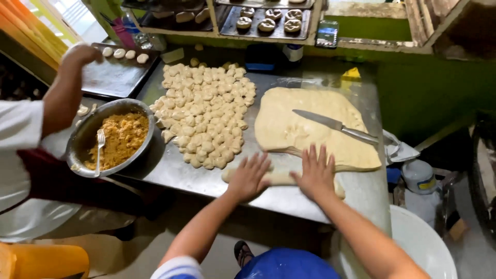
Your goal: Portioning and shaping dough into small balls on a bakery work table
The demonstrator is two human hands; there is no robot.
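Note:
My left hand (249,175) and my right hand (315,173) lie flat, fingers spread, on a long roll of pale dough (279,179) near the front edge of the steel table (175,173). Just beyond my hands spreads a large flattened sheet of dough (299,129) with a long knife (336,125) lying across it. To the left of the sheet sits a heap of several small cut dough pieces (204,116).
A metal bowl (85,135) of crumbly orange filling with a fork (99,147) stands at the left. Another person's arm (64,90) reaches to a dark tray (116,75) with dough rounds. Shelves behind hold trays of shaped buns (268,20). A white tub (421,245) stands at right.

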